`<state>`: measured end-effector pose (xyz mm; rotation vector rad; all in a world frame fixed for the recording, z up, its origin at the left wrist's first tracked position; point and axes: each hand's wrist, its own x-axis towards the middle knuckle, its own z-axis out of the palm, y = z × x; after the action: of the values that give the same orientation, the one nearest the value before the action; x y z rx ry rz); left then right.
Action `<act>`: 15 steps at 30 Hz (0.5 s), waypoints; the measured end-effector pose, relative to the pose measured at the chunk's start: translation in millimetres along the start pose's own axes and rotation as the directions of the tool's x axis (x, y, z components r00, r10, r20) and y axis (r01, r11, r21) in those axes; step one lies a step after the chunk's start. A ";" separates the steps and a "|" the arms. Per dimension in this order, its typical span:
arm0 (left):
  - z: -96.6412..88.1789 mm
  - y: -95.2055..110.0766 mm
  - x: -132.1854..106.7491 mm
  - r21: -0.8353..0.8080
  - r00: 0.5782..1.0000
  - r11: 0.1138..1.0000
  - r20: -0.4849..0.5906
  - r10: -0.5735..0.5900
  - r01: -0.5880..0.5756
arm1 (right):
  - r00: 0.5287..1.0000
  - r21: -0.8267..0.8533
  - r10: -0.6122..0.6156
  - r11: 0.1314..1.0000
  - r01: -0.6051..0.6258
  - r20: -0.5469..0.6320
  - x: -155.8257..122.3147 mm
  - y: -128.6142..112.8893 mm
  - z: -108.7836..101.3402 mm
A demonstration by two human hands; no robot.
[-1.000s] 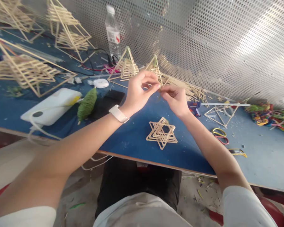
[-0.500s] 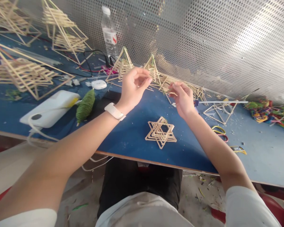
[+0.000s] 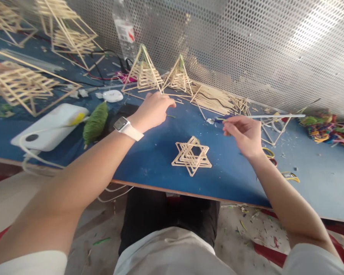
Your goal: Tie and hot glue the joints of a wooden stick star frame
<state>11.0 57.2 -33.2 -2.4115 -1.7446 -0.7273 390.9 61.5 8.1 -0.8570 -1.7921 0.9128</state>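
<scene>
My left hand [image 3: 153, 109], with a white watch on the wrist, is low over the blue table [image 3: 149, 168], its fingers drawn together near a short green strand [image 3: 170, 115]. What it holds, if anything, is hidden. My right hand [image 3: 242, 133] hovers to the right with thumb and forefinger pinched on something too thin to name. It is just in front of a blue glue gun [image 3: 218, 119]. A flat star of wooden sticks [image 3: 191, 156] lies on the table between and in front of both hands.
Two small stick pyramids [image 3: 143, 70] [image 3: 178, 74] and a pile of loose sticks [image 3: 215, 100] stand along the mesh wall. At the left are green yarn [image 3: 95, 123], a white device [image 3: 50, 128] and a bottle [image 3: 124, 30]. Scissors [image 3: 268, 152] and colourful scraps [image 3: 326, 130] lie at the right.
Both hands were raised and pinched together at one spot. They have parted and dropped, the left down to the table and the right out to the right.
</scene>
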 end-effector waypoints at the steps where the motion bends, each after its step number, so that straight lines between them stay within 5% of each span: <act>1: -4.4 6.7 -0.1 -0.041 0.999 0.998 -0.012 0.043 -0.044 | 0.999 -0.040 -0.014 0.999 0.015 0.036 -8.5 -1.8 -1.2; 7: -41.1 65.2 -7.4 -0.469 0.924 0.810 -0.038 0.380 -0.352 | 0.961 -0.174 -0.133 0.969 0.178 0.242 -33.2 -11.8 0.5; 11: -46.6 93.8 -18.1 -0.528 0.900 0.769 0.019 0.435 -0.361 | 0.908 -0.242 -0.210 0.919 0.310 0.362 -42.4 -16.3 3.2; 15: -41.5 104.3 -24.0 -0.498 0.881 0.775 0.044 0.471 -0.389 | 0.886 -0.208 -0.205 0.927 0.312 0.416 -54.6 -13.9 5.3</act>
<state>86.9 -14.0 15.3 -3.1241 -1.0399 -1.0014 402.0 7.3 -4.0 -0.5999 -2.3554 0.7027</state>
